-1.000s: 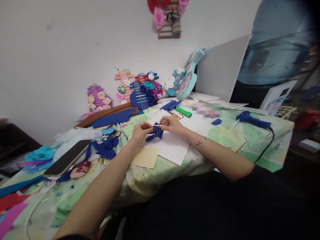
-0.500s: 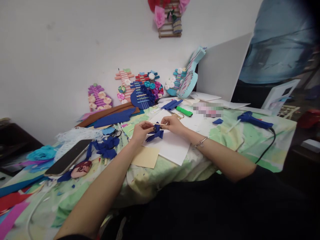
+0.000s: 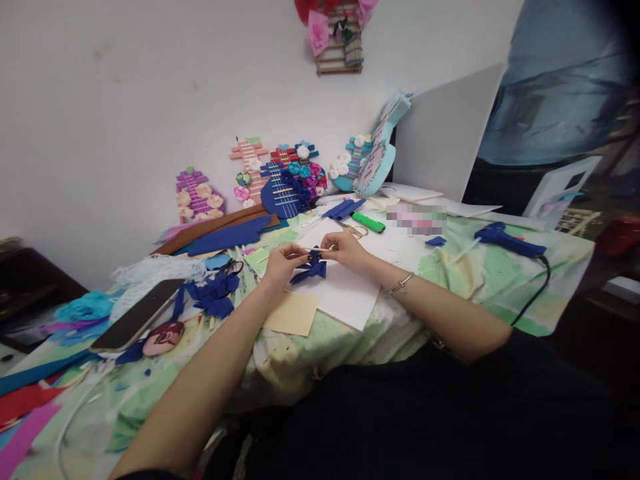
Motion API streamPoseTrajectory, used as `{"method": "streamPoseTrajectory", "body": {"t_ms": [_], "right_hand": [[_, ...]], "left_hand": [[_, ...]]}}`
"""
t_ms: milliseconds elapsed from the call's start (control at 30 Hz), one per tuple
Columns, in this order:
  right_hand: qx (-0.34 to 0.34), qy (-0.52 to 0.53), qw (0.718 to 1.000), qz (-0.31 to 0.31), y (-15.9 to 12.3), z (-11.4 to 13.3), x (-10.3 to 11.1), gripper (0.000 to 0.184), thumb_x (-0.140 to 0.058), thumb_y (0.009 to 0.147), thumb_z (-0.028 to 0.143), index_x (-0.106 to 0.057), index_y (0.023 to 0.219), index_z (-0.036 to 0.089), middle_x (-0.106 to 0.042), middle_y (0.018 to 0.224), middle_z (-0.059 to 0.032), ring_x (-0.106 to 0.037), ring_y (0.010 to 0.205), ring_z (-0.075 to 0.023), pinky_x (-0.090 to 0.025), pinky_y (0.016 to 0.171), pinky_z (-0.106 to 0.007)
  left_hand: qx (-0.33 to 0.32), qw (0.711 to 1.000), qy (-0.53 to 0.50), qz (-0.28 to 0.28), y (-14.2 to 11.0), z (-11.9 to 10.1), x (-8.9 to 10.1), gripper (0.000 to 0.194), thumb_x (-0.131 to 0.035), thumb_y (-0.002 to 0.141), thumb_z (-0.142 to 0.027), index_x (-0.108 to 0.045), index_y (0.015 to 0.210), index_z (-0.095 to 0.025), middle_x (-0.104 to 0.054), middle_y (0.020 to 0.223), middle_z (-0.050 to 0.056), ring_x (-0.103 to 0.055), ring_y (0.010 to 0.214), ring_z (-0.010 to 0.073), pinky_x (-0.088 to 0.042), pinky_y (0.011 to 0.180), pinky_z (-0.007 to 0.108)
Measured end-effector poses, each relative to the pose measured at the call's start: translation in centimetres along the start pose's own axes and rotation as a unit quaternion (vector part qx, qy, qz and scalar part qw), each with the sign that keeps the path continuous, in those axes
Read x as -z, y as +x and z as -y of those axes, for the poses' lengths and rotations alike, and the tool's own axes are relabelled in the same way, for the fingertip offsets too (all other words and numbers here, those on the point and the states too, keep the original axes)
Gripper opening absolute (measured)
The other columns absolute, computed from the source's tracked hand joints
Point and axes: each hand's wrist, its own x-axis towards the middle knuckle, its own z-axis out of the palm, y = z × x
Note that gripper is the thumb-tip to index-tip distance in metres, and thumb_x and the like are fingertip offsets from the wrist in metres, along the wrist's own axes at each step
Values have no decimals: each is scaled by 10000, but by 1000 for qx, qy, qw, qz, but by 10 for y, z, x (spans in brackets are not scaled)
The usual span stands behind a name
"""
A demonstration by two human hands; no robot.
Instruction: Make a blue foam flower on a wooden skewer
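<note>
In the middle of the view, a dark blue crepe-paper flower point(image 3: 314, 270) is pinched between my two hands above white sheets of paper point(image 3: 347, 297). My left hand point(image 3: 283, 263) grips its left side with closed fingertips. From the other side my right hand point(image 3: 345, 251) pinches it, thumb and fingers together. A thin pale stick point(image 3: 311, 249) runs across between the fingertips of both hands. Part of the blue paper is hidden behind the fingers. Just below my left hand lies a square of yellow paper point(image 3: 293, 313).
Gold-handled scissors point(image 3: 357, 231) and a green cutter point(image 3: 369, 222) lie beyond my hands. A blue glue gun point(image 3: 510, 240) with a cord rests at the right. At left are a phone point(image 3: 137, 317) and blue scraps point(image 3: 215, 293). Decorated paper guitars point(image 3: 280, 193) lean against the wall.
The blue paper has turned slightly between my fingertips, and its loose lower edges sit a little differently. Both hands stay in nearly the same place; the view has shifted slightly.
</note>
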Motion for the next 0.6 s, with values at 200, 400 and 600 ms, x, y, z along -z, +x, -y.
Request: {"method": "streamPoseTrajectory", "body": {"t_ms": [200, 400, 600], "right_hand": [[-10, -4, 1000, 17, 0, -1, 1, 139, -679, 677, 248, -588, 667, 143, -613, 592, 10, -534, 548, -101, -362, 514, -202], [0, -7, 1000, 11, 0, 1, 2, 117, -652, 704, 228, -592, 773, 156, -624, 611, 20, -568, 571, -108, -395, 551, -206], [26, -15, 999, 9, 0, 3, 2, 214, -673, 698, 234, -627, 897, 171, -591, 664, 29, -560, 640, -110, -418, 601, -209]], "left_hand": [[-30, 998, 40, -24, -2, -3, 0, 192, -795, 509, -205, -658, 624, -134, -650, 620, 3, -585, 577, 118, -485, 615, 267], [-43, 998, 52, -9, -5, -8, -3, 176, -766, 552, -218, -636, 639, -137, -637, 607, -2, -581, 576, 120, -466, 599, 256], [-45, 998, 37, 1, -3, -6, -2, 212, -754, 570, -236, -601, 690, -151, -650, 664, 1, -619, 640, 141, -486, 643, 269]]}}
